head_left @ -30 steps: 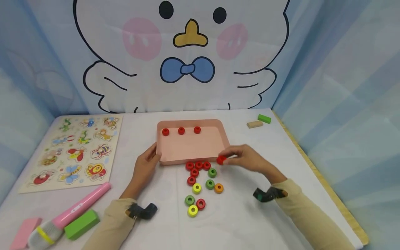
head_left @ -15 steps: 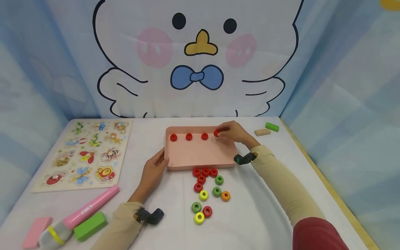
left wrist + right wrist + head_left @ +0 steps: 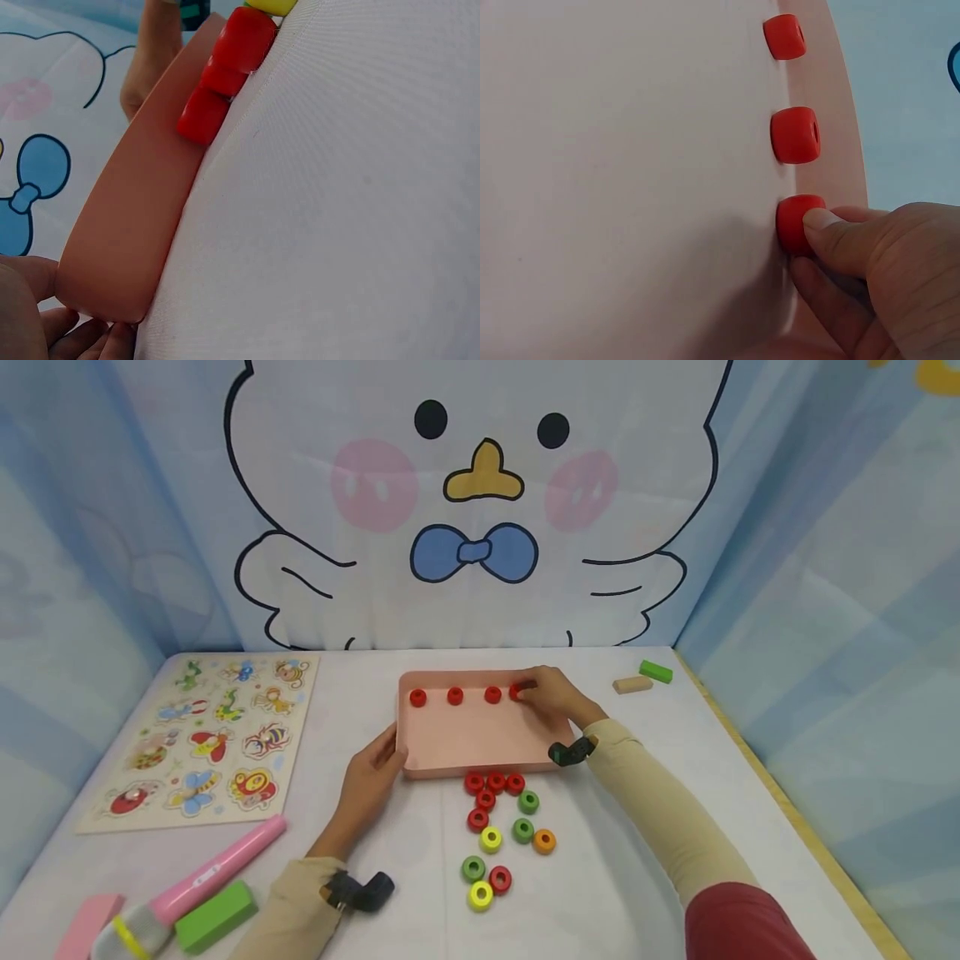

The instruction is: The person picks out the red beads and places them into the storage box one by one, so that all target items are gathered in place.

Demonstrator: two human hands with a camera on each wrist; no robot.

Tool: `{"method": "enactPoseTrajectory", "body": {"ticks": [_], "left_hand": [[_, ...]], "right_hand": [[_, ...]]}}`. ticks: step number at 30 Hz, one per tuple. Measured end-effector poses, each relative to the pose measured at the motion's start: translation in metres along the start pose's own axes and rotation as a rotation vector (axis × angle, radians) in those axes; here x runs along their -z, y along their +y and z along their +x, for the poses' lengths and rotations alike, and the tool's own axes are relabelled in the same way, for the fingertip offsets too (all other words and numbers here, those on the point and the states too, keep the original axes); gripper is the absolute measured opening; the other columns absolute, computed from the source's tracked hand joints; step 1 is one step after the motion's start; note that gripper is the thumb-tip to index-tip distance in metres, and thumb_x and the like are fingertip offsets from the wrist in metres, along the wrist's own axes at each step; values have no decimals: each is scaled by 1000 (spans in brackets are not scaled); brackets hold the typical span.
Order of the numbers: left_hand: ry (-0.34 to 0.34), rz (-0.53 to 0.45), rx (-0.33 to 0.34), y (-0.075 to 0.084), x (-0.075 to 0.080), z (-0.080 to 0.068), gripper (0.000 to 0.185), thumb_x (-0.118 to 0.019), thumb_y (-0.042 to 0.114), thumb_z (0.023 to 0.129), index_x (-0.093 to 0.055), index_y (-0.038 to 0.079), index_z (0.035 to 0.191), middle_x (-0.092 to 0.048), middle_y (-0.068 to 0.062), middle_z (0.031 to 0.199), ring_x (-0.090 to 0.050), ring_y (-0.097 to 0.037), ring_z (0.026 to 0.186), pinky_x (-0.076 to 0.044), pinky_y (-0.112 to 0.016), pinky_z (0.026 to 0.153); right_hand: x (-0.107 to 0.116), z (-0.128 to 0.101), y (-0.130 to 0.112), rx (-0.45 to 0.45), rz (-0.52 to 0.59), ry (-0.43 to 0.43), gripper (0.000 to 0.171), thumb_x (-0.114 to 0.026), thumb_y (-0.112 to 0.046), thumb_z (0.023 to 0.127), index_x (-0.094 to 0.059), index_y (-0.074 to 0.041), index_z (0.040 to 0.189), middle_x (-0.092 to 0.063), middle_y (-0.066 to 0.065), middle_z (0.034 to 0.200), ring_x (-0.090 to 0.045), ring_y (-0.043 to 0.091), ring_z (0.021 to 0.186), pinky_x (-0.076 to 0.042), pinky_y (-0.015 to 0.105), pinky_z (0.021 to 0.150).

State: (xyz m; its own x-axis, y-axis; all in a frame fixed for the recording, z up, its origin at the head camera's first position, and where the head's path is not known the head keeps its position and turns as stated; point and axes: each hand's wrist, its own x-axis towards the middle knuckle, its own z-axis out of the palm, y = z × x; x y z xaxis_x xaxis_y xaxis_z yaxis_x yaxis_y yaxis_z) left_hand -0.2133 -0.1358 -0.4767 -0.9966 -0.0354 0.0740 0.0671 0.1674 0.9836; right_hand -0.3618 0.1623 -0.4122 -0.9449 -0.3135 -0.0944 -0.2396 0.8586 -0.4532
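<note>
Your right hand (image 3: 555, 695) reaches into the pink tray (image 3: 480, 745) and pinches a red bead (image 3: 517, 692) between thumb and fingertips at the tray's far wall; the right wrist view shows the thumb (image 3: 832, 225) pressed on the bead's end, with the bead resting on the tray floor against the wall; that bead stands at the right end of a row with three other red beads (image 3: 454, 696), all lined along the far wall and spaced apart; your left hand (image 3: 372, 781) holds the tray's near-left corner, thumb along the left rim, and in the left wrist view the fingers (image 3: 82, 337) curl under that corner, so the hand is grasping the tray; the tray sits flat on the white table (image 3: 637, 827); just in front of its near wall lies a loose cluster of beads (image 3: 504, 831), red ones touching the wall, then green, yellow and orange ones nearer to you; to your left lies an animal puzzle board (image 3: 206, 739); near the front-left edge lie a pink toy microphone (image 3: 191, 889), a green block (image 3: 215, 916) and a pink block (image 3: 82, 927); at the far right lie a small green block (image 3: 656, 672) and a tan block (image 3: 632, 685) close together
</note>
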Motion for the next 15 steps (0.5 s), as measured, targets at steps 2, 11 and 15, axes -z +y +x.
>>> {"method": "enactPoseTrajectory", "body": {"ticks": [2,11,15], "left_hand": [[-1,1,-4,0,1,0,52,-57,16,100,-42,4,149,-43,-11,149,-42,-19,136,-38,-24,106],[-8,-31,20,2,1,-2,53,-57,15,100,-40,3,149,-42,-11,150,-41,-19,136,-38,-20,104],[-7,-28,25,4,0,-2,53,-56,16,100,-40,3,150,-42,-11,150,-41,-19,136,-38,-21,104]], "right_hand": [[0,0,-1,7,-1,-1,33,-60,-9,98,-63,-5,131,-61,14,126,-54,27,115,-40,43,108],[-1,0,-1,14,-7,-20,35,-61,-9,97,-62,-5,132,-60,15,128,-53,28,119,-40,42,108],[3,-1,3,44,23,-23,35,-63,-9,97,-63,-4,131,-62,14,125,-54,28,116,-42,42,106]]}}
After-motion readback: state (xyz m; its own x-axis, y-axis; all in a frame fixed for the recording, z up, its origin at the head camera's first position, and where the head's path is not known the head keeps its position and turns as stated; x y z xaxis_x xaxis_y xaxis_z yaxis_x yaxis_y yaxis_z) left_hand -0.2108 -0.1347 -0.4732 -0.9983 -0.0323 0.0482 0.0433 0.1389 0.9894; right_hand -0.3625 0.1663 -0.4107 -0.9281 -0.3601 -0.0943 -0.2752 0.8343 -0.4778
